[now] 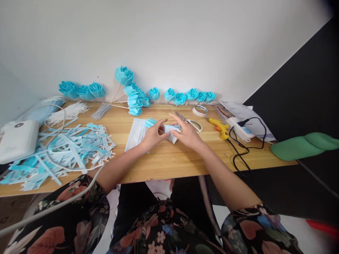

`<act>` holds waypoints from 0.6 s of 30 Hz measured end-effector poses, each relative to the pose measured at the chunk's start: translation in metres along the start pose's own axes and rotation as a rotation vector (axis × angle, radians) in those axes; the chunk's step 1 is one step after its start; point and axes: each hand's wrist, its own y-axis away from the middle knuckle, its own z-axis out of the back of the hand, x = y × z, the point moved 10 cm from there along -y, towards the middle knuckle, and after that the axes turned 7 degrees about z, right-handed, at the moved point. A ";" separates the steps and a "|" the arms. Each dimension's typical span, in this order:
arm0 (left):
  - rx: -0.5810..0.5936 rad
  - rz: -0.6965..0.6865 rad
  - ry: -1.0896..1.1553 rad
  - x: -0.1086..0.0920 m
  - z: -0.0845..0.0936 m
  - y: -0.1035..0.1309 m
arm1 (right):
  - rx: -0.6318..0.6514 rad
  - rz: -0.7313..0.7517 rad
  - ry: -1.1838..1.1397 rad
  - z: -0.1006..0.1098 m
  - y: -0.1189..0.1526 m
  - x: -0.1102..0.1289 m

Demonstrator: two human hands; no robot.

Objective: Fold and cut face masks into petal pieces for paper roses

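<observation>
Over the middle of the table, a small light-blue and white folded piece of face-mask fabric (pixel 169 129) is between my two hands. My left hand (pixel 155 135) curls round its left end, thumb in front and fingers behind. At the other end, my right hand (pixel 186 133) pinches the fabric between thumb and fingers, the index finger raised. Under and beside my left hand lie flat white mask sheets (pixel 134 135) and a bright blue pleated piece (pixel 150 122). Scissors (pixel 194 124) with white handles rest just behind my right hand.
Blue fabric flowers (pixel 135 98) on sticks line the wall. Cut strips (pixel 76 148) are heaped at left, near a white power bank (pixel 19 141) with a cable. A tape roll (pixel 200 111), yellow glue gun (pixel 219 127), power strip (pixel 241 129) and green bottle (pixel 299 146) are at right.
</observation>
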 end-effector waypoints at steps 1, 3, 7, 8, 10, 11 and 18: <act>0.008 0.005 -0.001 0.000 -0.001 0.000 | -0.023 -0.020 -0.033 -0.002 0.002 -0.005; 0.021 0.001 -0.002 -0.001 -0.002 0.000 | -0.088 -0.050 -0.125 -0.004 0.006 -0.015; 0.048 0.008 -0.052 -0.004 -0.004 0.002 | -0.165 -0.088 -0.310 -0.008 0.013 -0.035; 0.043 0.012 -0.075 -0.004 -0.003 0.002 | -0.154 -0.112 -0.352 -0.012 0.014 -0.041; 0.024 0.013 -0.109 -0.005 -0.001 0.002 | -0.109 -0.169 -0.436 -0.022 0.017 -0.052; 0.017 0.011 -0.111 -0.005 -0.001 0.002 | -0.083 -0.194 -0.468 -0.026 0.017 -0.056; -0.051 -0.049 -0.036 -0.019 0.011 0.001 | 0.020 -0.152 -0.201 -0.007 0.001 -0.053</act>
